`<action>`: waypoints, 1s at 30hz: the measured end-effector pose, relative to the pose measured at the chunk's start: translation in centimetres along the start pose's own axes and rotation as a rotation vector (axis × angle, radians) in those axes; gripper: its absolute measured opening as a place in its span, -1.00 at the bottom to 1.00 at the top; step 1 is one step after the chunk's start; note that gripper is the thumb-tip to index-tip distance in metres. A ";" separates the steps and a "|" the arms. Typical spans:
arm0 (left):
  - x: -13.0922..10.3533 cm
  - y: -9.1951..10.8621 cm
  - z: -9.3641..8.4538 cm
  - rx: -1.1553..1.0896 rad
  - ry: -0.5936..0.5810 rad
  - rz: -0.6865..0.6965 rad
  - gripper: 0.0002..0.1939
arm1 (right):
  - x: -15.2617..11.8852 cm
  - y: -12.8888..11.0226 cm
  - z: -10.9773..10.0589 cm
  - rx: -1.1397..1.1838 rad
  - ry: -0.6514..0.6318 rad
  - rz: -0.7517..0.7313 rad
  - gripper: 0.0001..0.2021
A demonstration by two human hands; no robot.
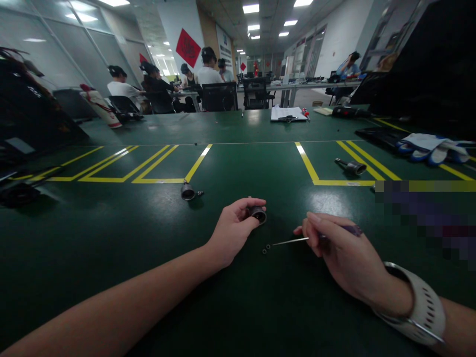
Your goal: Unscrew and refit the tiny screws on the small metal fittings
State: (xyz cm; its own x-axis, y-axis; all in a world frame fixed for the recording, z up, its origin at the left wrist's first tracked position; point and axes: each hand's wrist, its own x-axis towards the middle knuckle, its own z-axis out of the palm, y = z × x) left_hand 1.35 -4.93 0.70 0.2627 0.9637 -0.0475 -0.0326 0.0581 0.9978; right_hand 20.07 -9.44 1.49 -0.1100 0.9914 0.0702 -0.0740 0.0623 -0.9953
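Observation:
My left hand is closed around a dark metal cup-shaped part, its round opening turned towards me. In my right hand, closed as in a pen grip, is a slim screwdriver-like tool; part of a purplish handle shows behind the fingers. Its thin tip points left, close to two small dark rings lying on the green table. Further left stands another metal cup part with small ring pieces beside it. A third cup part with a stem lies at the right.
Yellow tape lines mark the table. White and blue gloves lie at right; papers with a dark tool sit at the far edge. A bottle-like object stands far left. Several people sit at tables beyond.

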 end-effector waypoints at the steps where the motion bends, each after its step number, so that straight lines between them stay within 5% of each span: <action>1: 0.0 0.0 0.0 -0.001 -0.001 -0.003 -0.68 | 0.1 0.0 0.0 0.012 -0.004 0.009 -0.59; 10: -0.1 0.2 0.2 -0.029 0.009 -0.010 -0.67 | -0.2 0.1 -0.2 -0.248 -0.066 -0.006 -0.57; 19: -0.1 0.1 0.4 -0.097 0.043 0.064 -0.69 | -1.7 -1.9 0.8 -0.737 -0.241 -0.483 -0.68; 30: -0.5 0.4 0.4 -0.050 0.015 0.044 -0.59 | -1.9 -1.6 0.7 -0.753 -0.266 -0.677 -0.84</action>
State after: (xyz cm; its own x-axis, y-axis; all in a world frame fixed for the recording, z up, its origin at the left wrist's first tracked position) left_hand 1.54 -5.51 1.15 0.2453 0.9694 -0.0049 -0.0922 0.0283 0.9953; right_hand 19.73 -11.52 3.03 -0.4972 0.6712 0.5498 0.4252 0.7409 -0.5199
